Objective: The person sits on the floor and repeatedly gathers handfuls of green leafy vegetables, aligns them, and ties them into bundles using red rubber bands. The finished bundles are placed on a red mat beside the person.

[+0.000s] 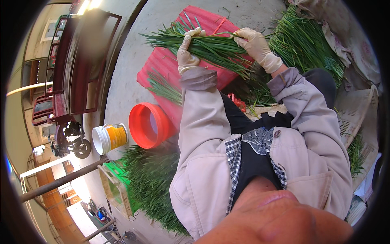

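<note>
My left hand [188,48], in a pale thin glove, is closed around a bunch of long green leaves [213,45] that look like garlic chives. Its leaf tips point left, its stem ends right. My right hand [254,44], gloved likewise, pinches leaves at the bunch's right side between thumb and fingers. Below the bunch is a red plastic-wrapped block [164,65] with a red tie [220,25] near its top. A smaller bunch of leaves [164,87] rests on the block by my left forearm.
A large heap of the leaves [304,39] lies at the right beside cloth and a perforated plastic basket [362,113]. An orange-red bucket [149,125], a white-and-yellow pail [109,138], a green crate [117,186] and another leaf heap [152,177] stand at the left.
</note>
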`<state>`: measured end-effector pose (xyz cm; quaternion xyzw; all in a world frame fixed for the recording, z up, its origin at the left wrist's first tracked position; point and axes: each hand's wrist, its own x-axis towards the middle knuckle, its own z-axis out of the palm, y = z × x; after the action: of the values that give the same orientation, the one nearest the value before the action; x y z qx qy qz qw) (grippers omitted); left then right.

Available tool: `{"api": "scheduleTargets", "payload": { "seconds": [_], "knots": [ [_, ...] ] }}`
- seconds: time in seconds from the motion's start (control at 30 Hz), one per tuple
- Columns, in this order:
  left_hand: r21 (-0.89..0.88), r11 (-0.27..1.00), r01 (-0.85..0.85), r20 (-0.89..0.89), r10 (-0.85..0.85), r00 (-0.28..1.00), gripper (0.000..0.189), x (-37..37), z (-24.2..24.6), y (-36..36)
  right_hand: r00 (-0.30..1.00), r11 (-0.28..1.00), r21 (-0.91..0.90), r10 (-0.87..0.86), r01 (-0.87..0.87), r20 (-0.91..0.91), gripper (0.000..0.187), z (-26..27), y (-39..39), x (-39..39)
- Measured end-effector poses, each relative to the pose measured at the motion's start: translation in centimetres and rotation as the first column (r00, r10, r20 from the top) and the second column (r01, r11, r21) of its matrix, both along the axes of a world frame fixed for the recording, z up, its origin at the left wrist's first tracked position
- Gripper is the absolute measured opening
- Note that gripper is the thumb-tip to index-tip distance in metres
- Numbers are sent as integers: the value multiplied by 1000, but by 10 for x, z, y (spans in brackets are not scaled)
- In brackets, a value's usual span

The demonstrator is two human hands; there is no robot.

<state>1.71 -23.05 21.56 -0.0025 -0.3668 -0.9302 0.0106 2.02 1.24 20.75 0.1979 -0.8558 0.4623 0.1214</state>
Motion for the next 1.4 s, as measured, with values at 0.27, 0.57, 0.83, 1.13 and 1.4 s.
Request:
{"api": "scheduleTargets", "payload": {
  "seconds": [0.27,0.57,0.83,1.13,1.4],
  "knots": [
    [61,988,-142,87,136,987,25,-5,-8,-29,836,588,-809,449,-10,315,31,24,49,10],
    [534,750,-392,343,231,910,28,-16,-36,-95,696,950,216,2,-226,718,25,-33,81,37],
    [506,773,-383,356,217,909,28,-9,-40,-89,958,992,-114,-12,47,287,31,-12,49,12],
    [357,858,-369,395,219,892,25,-14,-37,-52,882,826,-563,254,16,397,22,25,-11,-19],
    [379,849,-368,412,201,889,25,-20,-41,-49,916,648,-758,254,77,310,10,5,37,-11]
  ]
}}
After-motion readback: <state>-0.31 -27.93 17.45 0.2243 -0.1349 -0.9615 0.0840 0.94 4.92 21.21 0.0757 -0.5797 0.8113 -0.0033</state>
